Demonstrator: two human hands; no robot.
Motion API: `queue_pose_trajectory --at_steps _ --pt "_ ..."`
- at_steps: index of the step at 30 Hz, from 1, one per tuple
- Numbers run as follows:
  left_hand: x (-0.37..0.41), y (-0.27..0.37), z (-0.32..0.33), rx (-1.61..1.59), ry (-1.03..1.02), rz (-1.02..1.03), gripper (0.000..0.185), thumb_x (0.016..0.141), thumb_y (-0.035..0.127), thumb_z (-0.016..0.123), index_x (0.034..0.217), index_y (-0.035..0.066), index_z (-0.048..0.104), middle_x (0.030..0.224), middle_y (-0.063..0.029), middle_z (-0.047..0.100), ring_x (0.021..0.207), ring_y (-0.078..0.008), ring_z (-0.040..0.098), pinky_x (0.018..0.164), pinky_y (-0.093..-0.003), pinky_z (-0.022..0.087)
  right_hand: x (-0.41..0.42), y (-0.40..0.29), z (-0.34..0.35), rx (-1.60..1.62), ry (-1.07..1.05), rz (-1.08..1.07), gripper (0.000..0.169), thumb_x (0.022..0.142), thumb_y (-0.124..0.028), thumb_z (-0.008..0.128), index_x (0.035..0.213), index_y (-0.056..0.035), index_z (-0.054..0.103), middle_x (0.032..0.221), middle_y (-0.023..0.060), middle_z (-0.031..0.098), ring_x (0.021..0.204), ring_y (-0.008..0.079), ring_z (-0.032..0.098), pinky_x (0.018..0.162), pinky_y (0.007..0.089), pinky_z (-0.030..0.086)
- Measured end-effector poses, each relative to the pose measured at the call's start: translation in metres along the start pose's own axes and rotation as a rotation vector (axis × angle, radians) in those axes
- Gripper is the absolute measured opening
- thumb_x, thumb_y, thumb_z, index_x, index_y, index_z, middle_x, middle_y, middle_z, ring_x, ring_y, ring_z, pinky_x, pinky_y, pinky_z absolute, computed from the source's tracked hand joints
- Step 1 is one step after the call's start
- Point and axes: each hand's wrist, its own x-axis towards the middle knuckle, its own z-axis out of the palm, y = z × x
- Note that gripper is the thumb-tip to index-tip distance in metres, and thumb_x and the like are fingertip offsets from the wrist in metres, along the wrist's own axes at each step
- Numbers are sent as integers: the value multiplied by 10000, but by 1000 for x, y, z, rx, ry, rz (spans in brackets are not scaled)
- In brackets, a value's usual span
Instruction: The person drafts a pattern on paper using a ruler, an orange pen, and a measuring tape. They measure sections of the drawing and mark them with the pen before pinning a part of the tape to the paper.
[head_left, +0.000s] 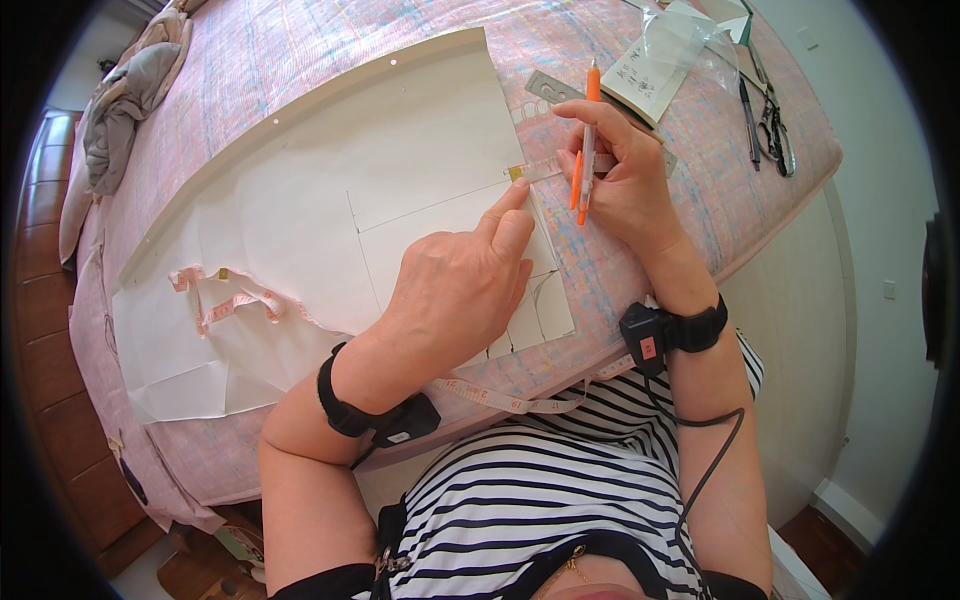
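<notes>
A large white paper sheet (300, 180) with thin drawn lines lies before me. My left hand (469, 277) rests over its right part, index finger extended and the others curled. That fingertip presses beside the metal end of a pink-and-white measuring tape (541, 167) at the sheet's right edge. My right hand (626, 169) holds an orange-and-clear pen (589, 139), its tip pointing away from me. The tape runs into the right hand's fingers too. Lower down, the tape loops along the bed's edge, and its other end lies crumpled on the paper's left side.
The sheet lies on a bed with a pink patterned cover (262, 30). Beyond my right hand are a metal ruler (551, 88), a notepad (649, 75) bearing handwriting, a clear plastic bag (694, 41), a dark pen (748, 124) and scissors (774, 127). Grey fabric (131, 112) is bunched at far left.
</notes>
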Motion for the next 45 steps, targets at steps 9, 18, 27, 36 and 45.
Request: queue_pose_trajectory --at_steps 9,18,27,36,45 --pt "0 0 0 -3 14 8 334 932 97 732 1197 66 531 1482 -135 640 705 -332 694 672 -435 565 0 -3 -2 22 -29 50 408 906 70 749 1287 -63 690 864 34 655 742 93 599 672 263 525" --pt "0 0 0 -5 13 8 326 933 98 730 1189 62 532 1484 -145 639 704 -334 695 668 -437 565 0 -4 -2 15 -31 35 406 914 72 744 1295 -56 684 886 41 667 774 95 627 703 264 559" --pt "0 0 0 1 18 14 327 933 98 731 1188 62 530 1486 -144 640 694 -329 692 662 -434 563 0 -4 -2 4 -26 31 404 910 61 750 1291 -57 685 878 46 672 779 105 644 713 269 567" --pt "-1 0 1 4 16 10 334 929 93 733 1193 59 529 1489 -138 637 685 -323 688 657 -433 557 -1 3 -2 -37 -27 27 409 902 65 738 1287 -67 702 849 2 635 718 61 582 619 239 506" --pt "-1 -2 3 6 42 27 357 916 86 747 1201 48 536 1475 -133 648 707 -325 700 663 -435 564 -1 4 1 -40 30 -6 382 885 10 768 1248 -97 713 759 23 561 641 119 482 592 289 431"
